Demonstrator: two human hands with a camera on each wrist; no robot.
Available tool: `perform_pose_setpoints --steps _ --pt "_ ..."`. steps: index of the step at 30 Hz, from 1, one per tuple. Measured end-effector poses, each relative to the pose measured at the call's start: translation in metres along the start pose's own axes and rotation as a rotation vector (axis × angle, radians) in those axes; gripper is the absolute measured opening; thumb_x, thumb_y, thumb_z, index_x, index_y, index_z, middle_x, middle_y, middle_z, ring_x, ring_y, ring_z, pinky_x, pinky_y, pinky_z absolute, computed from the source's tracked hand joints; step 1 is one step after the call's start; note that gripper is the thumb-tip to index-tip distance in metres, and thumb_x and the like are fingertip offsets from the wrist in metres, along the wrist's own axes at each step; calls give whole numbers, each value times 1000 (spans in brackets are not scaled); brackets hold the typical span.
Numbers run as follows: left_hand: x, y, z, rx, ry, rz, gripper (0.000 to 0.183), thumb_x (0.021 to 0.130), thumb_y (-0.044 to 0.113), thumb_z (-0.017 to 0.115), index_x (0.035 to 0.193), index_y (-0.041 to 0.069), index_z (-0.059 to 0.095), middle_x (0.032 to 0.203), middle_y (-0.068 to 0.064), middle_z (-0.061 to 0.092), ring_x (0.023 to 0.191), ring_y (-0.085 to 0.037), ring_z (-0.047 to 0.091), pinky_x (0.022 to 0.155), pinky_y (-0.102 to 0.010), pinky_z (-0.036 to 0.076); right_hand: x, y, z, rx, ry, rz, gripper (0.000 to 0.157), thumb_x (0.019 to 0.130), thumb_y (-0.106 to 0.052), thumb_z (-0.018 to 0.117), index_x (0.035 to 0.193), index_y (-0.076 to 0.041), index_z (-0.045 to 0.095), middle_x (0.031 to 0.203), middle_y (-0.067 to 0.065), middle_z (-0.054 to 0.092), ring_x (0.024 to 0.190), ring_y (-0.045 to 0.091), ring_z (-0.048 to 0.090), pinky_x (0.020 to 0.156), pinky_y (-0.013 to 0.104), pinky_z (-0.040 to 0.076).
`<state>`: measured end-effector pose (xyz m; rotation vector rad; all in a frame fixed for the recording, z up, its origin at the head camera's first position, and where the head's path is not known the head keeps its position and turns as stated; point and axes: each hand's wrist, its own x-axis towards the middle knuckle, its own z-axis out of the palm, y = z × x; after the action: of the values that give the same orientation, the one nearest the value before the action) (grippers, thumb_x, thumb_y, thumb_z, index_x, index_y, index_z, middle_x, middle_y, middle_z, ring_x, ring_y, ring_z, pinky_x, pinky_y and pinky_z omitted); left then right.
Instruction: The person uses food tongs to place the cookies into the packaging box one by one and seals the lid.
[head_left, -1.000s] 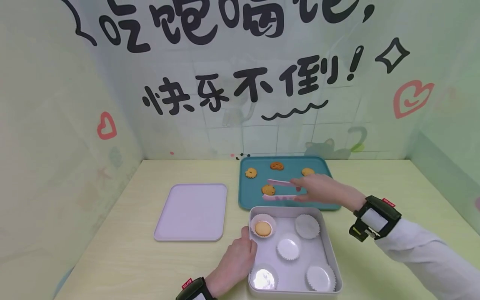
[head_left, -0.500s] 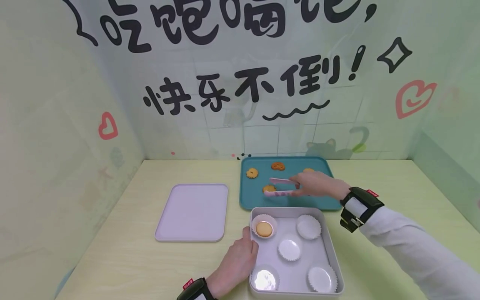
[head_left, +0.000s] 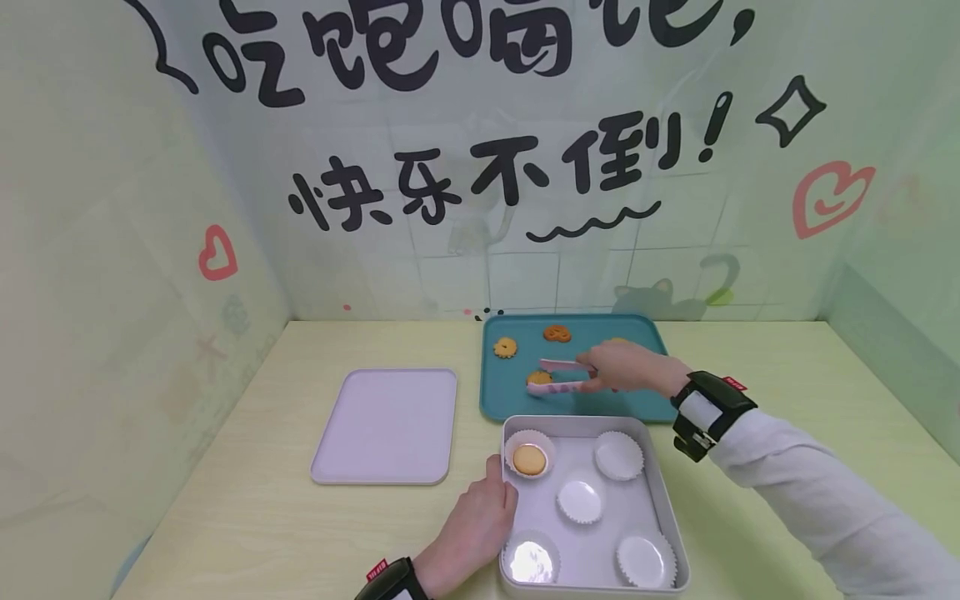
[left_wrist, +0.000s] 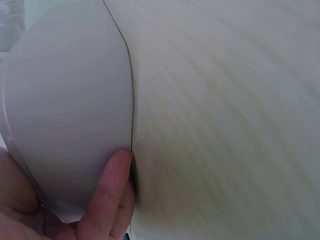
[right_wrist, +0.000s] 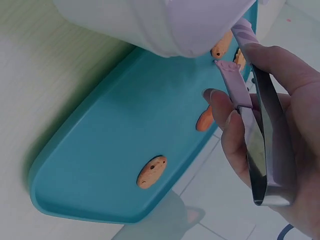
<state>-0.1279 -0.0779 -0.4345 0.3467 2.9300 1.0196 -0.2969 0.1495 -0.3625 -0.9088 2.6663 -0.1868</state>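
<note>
My right hand (head_left: 630, 367) holds metal tongs (right_wrist: 272, 145) with pink tips over a teal tray (head_left: 600, 404). The tongs' tips stand apart on either side of a chocolate-chip cookie (head_left: 538, 377); whether both touch it I cannot tell. My left hand (head_left: 478, 517) grips the left wall of a pale lilac box (head_left: 626, 504); in the left wrist view, its fingers (left_wrist: 105, 200) lie against the outer wall. Inside the box, a round cookie (head_left: 529, 460) lies in a paper cup (head_left: 546, 443) at the back left. Several other cups, such as a white cup (head_left: 618, 455), hold nothing.
On the teal tray also lie a flower-shaped cookie (head_left: 506, 347), a pretzel-shaped cookie (head_left: 557, 333) and a chip cookie (right_wrist: 152, 171), mostly behind my right hand in the head view. A flat lilac tray (head_left: 386, 425) lies left of the box. A printed wall backdrop (head_left: 525, 275) rises behind the table.
My right hand has moved slightly left and up, and the tongs' tips have come closer together around the chip cookie. My left hand stays on the box.
</note>
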Motion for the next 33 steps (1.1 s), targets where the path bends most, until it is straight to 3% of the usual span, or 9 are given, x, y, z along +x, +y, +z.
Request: perform_pose_setpoints --steps 15,22,27,33 --pt "0 1 -1 -6 -10 -16 26 95 13 39 114 -5 40 66 -16 55 58 -28 58 47 -40 41 1 -1 4 -96 73 -61 18 88 -24 61 78 -11 56 59 -2 51 45 8 48 52 26 40" --pt "1 1 1 -9 -15 -18 26 95 13 39 114 -5 40 66 -16 55 58 -28 58 47 -39 41 -3 1 8 -64 87 -45 15 88 -23 62 88 -8 61 68 -1 59 47 8 51 54 26 44" --pt "1 1 1 -4 -23 -27 26 96 13 38 115 -5 40 66 -15 55 58 -27 58 47 -39 41 -10 2 6 -42 121 -41 22 87 -24 63 98 -5 64 76 1 62 57 11 53 54 27 44" --pt "1 1 0 -8 -32 -32 28 96 14 38 116 -6 39 66 -15 55 57 -26 57 47 -38 40 -28 5 0 -113 202 -83 26 85 -26 65 100 -4 65 74 -2 57 65 13 50 57 28 42"
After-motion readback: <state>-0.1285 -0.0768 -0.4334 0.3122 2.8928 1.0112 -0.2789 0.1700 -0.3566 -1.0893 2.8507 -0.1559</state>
